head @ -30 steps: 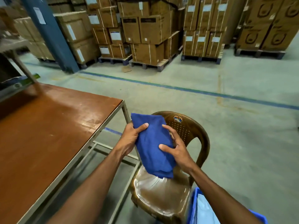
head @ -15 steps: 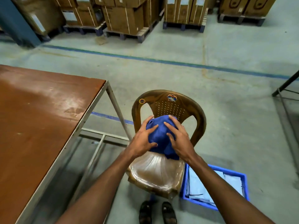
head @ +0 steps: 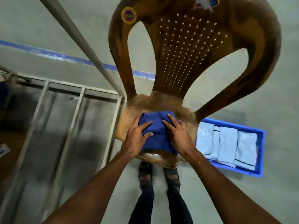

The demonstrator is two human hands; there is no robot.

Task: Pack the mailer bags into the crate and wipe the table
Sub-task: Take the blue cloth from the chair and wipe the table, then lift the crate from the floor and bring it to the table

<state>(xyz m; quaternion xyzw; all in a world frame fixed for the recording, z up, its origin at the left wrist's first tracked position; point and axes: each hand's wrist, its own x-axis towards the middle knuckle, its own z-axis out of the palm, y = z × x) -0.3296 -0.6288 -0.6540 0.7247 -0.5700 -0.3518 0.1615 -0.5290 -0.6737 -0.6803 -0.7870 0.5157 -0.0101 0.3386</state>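
Note:
A folded blue cloth [head: 157,132] lies on the seat of a brown plastic chair [head: 192,50]. My left hand [head: 137,137] presses on its left side with the thumb over the fabric. My right hand [head: 177,135] rests flat on its right side, fingers spread. To the right of the chair, on the floor, stands a blue crate [head: 260,143] holding several white mailer bags [head: 226,145] laid side by side. The table top is out of view; only its grey metal frame [head: 76,101] shows at the left.
A slanted table leg [head: 84,46] crosses the upper left. A blue line [head: 68,58] runs across the grey concrete floor. My feet in dark sandals [head: 159,174] stand just in front of the chair seat.
Both hands have brought the blue cloth down from in front of the chair back onto the seat. The view has tipped steeply down, so table top and cartons are gone from sight.

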